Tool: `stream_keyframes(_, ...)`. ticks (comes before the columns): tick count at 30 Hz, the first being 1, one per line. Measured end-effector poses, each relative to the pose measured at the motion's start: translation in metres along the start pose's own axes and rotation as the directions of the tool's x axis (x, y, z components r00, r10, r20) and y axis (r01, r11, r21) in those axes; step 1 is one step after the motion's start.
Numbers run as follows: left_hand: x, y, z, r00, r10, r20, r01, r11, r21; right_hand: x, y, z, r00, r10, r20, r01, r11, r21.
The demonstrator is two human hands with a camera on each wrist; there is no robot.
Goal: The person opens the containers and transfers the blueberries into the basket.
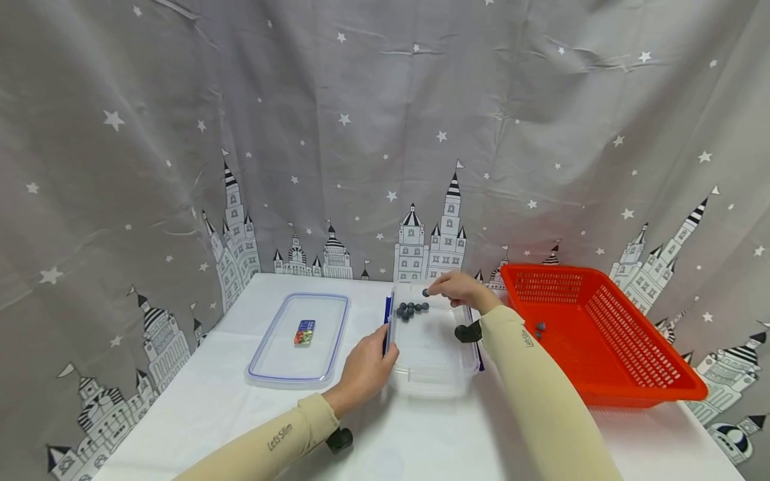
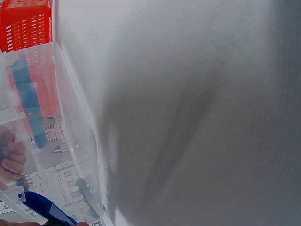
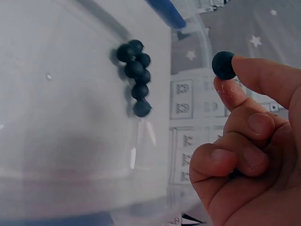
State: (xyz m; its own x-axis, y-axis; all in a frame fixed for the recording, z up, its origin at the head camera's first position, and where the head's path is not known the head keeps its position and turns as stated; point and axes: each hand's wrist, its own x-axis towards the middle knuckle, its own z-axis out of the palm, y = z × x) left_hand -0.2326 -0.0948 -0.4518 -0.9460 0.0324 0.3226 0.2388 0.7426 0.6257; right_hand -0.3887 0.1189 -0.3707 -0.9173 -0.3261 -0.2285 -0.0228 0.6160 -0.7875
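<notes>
A clear plastic box stands on the white table, with several dark blue balls clustered in its far left corner. My right hand hovers over the box's far edge and pinches one dark ball between thumb and forefinger. My left hand rests against the box's left wall, fingers curled at the rim by the blue latch. In the left wrist view the box wall and blue latch fill the left side.
The box's clear lid with a small coloured label lies to the left. A red mesh basket at the right holds a few dark balls. A grey star-and-castle curtain hangs behind the table.
</notes>
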Motion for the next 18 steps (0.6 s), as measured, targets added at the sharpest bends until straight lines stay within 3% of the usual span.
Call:
stream_keyframes(10,0.0,0.0,0.0,1.0,0.007,0.004,-0.007,1.0,-0.008,-0.013,0.001,-0.038,0.999,-0.045,-0.023,0.045,0.999,-0.007)
stream_keyframes(18,0.0,0.0,0.0,1.0,0.006,0.008,-0.006,1.0,-0.004,-0.028,0.004,-0.068,0.998,-0.035,-0.053,0.033,0.999,-0.023)
